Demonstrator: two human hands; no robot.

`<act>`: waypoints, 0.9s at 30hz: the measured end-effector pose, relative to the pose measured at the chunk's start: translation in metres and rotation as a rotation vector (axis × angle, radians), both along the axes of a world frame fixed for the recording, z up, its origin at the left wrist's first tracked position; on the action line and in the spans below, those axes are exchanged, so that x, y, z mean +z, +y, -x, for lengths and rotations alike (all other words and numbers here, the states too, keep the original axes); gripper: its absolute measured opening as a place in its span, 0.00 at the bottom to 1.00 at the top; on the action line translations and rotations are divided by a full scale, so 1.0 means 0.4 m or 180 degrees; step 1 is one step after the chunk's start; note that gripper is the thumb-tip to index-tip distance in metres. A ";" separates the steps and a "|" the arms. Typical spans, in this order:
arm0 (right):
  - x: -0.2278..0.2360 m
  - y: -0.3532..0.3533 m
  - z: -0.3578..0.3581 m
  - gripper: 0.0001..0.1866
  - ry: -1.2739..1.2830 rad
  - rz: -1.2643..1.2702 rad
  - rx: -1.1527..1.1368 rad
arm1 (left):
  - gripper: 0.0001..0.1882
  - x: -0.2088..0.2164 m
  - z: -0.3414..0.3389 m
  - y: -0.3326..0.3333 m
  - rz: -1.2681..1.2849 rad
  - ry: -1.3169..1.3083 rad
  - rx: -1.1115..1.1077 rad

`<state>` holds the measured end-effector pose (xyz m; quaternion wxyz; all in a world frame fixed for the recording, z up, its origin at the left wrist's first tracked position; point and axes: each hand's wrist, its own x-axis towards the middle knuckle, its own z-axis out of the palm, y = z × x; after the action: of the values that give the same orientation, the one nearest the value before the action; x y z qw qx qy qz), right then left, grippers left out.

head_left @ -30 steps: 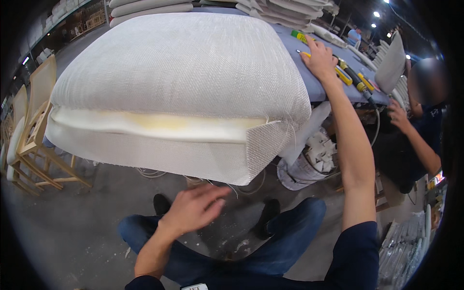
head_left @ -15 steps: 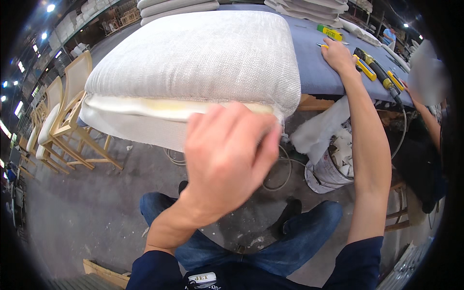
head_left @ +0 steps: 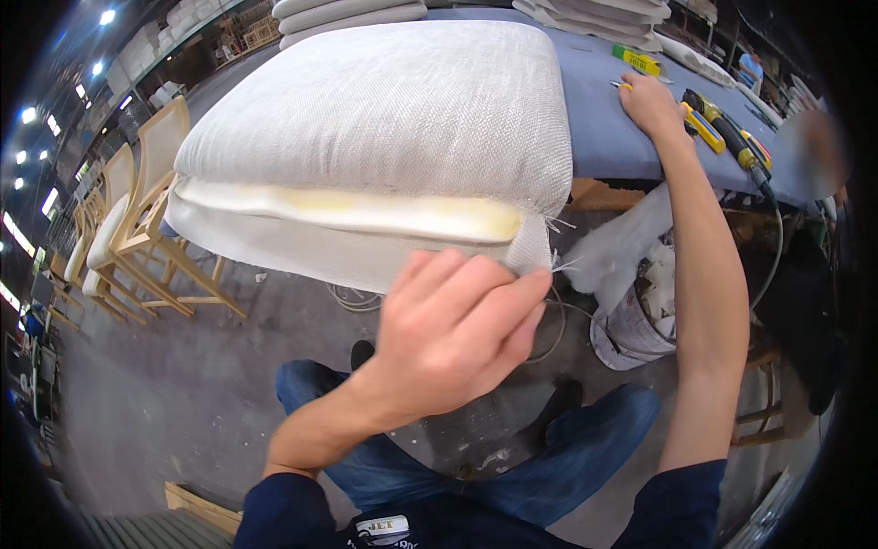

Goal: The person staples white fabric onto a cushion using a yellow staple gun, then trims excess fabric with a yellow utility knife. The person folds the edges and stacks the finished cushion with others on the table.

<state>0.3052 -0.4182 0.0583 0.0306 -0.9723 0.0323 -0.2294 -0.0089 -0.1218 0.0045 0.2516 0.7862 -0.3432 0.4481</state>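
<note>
A pale grey fabric-covered cushion (head_left: pixel 384 110) lies on the blue table, its front edge unclosed. White and yellowish foam padding (head_left: pixel 366 209) shows along that gap. Below it hangs a loose fabric flap (head_left: pixel 274 240). My left hand (head_left: pixel 457 329) is closed in a pinch at the flap's right corner, where frayed threads stick out. Over on the table's right side, my right hand (head_left: pixel 651 105) is closed round a small yellow tool (head_left: pixel 626 86) with a metal tip; most of it is hidden by the fingers.
Beside my right hand lie a green-yellow box (head_left: pixel 637 60), a yellow-handled cutter (head_left: pixel 704 128) and a corded power tool (head_left: pixel 732 137). A bucket of scraps (head_left: pixel 631 329) stands below. Wooden chairs (head_left: pixel 151 192) line the left. Stacked cushions (head_left: pixel 594 18) sit at the back.
My left hand has moved slightly down and right, drawing the flap's corner away from the foam, so more foam and loose threads show. My right hand stays by the small tool.
</note>
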 end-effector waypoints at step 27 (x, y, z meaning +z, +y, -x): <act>-0.003 0.024 0.065 0.20 -0.0273 0.0036 0.0287 | 0.15 0.266 -0.066 0.054 -0.1723 0.0606 -0.0528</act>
<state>0.2792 -0.4085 0.0571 0.0367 -0.9622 -0.0142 -0.2694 0.0177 -0.1001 0.1110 0.0997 0.8325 -0.4881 0.2424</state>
